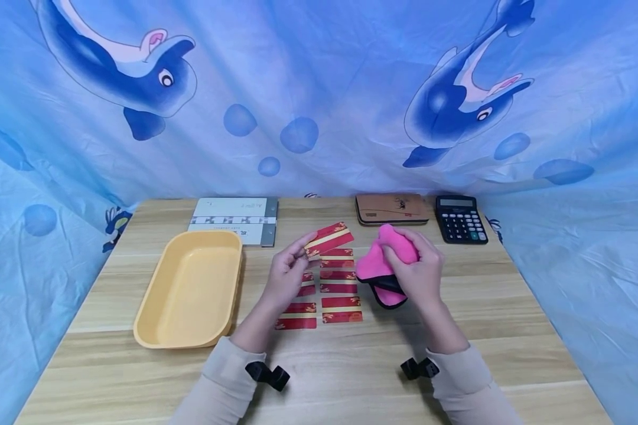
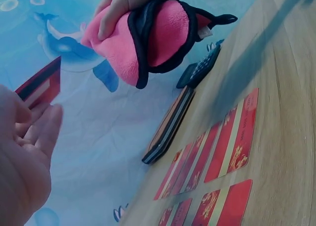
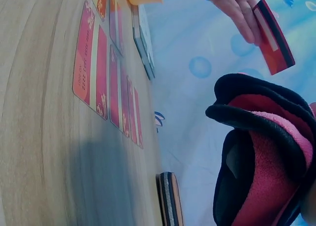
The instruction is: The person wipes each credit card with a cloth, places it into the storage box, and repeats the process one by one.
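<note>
My left hand (image 1: 288, 270) pinches a red card (image 1: 329, 238) with a gold stripe by its left end, held up above the table. In the right wrist view that card (image 3: 275, 38) shows a dark stripe on its back. Bunched in my right hand (image 1: 421, 268) is a pink cloth (image 1: 372, 264) with black edging, raised off the table; a black loop (image 2: 224, 19) sticks out of it in the left wrist view. Below the hands several more red cards (image 1: 341, 302) lie in two columns, the left one partly hidden by my left hand and forearm.
A yellow plastic tray (image 1: 145, 321) stands on the left of the wooden table (image 1: 351, 378). Behind it lies a grey-white booklet (image 1: 228, 209). A brown zip wallet (image 1: 390, 206) and a black calculator (image 1: 459, 218) lie at the back right. A blue dolphin-print curtain (image 1: 340, 77) hangs behind.
</note>
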`<state>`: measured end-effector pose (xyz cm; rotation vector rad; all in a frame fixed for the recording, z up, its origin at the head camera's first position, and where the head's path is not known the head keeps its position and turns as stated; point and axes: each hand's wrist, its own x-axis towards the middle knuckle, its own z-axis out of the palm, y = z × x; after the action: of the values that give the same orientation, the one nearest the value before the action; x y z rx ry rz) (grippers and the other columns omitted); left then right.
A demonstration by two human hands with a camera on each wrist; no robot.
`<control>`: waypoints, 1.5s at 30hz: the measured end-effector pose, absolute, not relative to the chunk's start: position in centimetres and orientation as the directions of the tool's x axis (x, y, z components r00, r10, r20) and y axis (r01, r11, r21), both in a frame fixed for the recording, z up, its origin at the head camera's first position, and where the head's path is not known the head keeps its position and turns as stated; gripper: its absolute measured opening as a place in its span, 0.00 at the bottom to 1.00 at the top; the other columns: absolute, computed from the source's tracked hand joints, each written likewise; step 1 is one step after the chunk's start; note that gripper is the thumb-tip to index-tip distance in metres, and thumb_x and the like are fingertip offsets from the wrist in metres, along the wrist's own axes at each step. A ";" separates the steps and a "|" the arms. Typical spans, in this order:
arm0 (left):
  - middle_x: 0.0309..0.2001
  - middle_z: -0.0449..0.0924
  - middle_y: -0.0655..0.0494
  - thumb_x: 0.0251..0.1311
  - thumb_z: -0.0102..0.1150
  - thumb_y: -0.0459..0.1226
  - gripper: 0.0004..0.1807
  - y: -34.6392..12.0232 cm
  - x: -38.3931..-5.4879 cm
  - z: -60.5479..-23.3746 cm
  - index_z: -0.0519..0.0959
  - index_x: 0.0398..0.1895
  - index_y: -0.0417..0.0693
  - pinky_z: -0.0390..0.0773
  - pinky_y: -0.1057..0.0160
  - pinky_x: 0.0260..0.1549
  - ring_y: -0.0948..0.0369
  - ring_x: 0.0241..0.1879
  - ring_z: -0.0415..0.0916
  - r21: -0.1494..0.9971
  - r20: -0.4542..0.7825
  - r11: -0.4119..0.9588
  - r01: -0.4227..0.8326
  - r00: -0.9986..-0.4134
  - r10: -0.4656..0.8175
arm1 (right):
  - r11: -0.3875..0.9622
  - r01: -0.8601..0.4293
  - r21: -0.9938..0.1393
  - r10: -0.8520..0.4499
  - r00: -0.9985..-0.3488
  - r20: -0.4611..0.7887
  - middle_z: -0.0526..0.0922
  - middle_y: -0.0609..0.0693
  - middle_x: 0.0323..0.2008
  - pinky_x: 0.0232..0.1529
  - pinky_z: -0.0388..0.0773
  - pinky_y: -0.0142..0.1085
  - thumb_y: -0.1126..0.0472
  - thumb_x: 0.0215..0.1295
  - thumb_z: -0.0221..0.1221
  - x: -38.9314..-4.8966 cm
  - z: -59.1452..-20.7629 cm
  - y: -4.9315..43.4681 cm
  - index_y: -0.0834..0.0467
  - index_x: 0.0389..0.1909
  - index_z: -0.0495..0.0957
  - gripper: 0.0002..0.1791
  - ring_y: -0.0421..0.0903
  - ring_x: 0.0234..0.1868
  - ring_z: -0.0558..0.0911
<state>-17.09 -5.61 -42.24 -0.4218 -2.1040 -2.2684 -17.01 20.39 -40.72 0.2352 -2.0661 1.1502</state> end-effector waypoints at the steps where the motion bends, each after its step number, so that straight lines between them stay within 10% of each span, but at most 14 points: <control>1: 0.63 0.78 0.45 0.76 0.39 0.29 0.22 -5.6 -17.2 -42.3 0.72 0.69 0.41 0.82 0.57 0.55 0.51 0.56 0.81 0.976 0.209 -0.095 0.195 -0.963 0.169 | 0.580 -0.482 -0.657 0.190 -0.705 0.684 0.88 0.55 0.40 0.37 0.75 0.21 0.69 0.49 0.77 -17.0 -40.7 20.4 0.61 0.45 0.87 0.20 0.49 0.37 0.84; 22: 0.46 0.88 0.47 0.69 0.62 0.36 0.16 -4.8 -17.8 -42.4 0.81 0.57 0.43 0.87 0.58 0.39 0.49 0.38 0.88 0.994 -0.035 -0.099 -0.034 -0.999 -0.007 | 0.535 -0.635 -0.557 0.015 -0.652 0.758 0.88 0.56 0.44 0.45 0.81 0.26 0.67 0.49 0.75 -16.3 -40.5 17.9 0.61 0.46 0.87 0.20 0.54 0.43 0.87; 29: 0.46 0.87 0.47 0.71 0.60 0.37 0.15 -3.8 -17.1 -42.1 0.83 0.58 0.45 0.86 0.68 0.35 0.50 0.41 0.88 0.997 0.039 -0.063 0.036 -0.998 0.047 | 0.620 -0.645 -0.447 -0.073 -0.614 0.786 0.88 0.57 0.42 0.38 0.88 0.48 0.66 0.52 0.73 -16.8 -40.4 15.5 0.62 0.47 0.87 0.18 0.53 0.41 0.88; 35: 0.50 0.86 0.49 0.75 0.54 0.35 0.18 -3.0 -17.0 -42.4 0.78 0.64 0.45 0.81 0.75 0.32 0.65 0.32 0.83 0.993 0.063 -0.104 0.049 -0.989 0.133 | 0.669 -0.630 -0.394 -0.085 -0.592 0.802 0.87 0.59 0.42 0.34 0.88 0.48 0.66 0.53 0.71 -17.2 -40.6 13.3 0.62 0.47 0.86 0.18 0.55 0.39 0.87; 40: 0.30 0.78 0.52 0.76 0.44 0.30 0.19 -2.8 -16.9 -42.5 0.77 0.65 0.41 0.68 0.71 0.20 0.65 0.19 0.64 0.991 0.079 -0.119 0.058 -0.982 0.172 | 0.608 -0.698 -0.378 -0.136 -0.560 0.817 0.87 0.59 0.46 0.40 0.88 0.47 0.65 0.56 0.71 -16.8 -40.5 11.8 0.62 0.47 0.86 0.16 0.55 0.44 0.88; 45: 0.36 0.84 0.51 0.77 0.47 0.33 0.19 -2.9 -17.0 -42.3 0.76 0.67 0.45 0.75 0.73 0.22 0.67 0.19 0.70 0.987 0.063 -0.158 0.034 -0.982 0.179 | 0.620 -0.697 -0.360 -0.121 -0.539 0.834 0.87 0.60 0.44 0.44 0.87 0.46 0.68 0.55 0.70 -17.1 -40.1 12.6 0.64 0.46 0.86 0.16 0.55 0.44 0.88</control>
<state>-16.99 -2.95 -42.31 -0.2675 -2.0972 -2.4520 -17.13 12.64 -40.05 0.6423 -2.0235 0.8921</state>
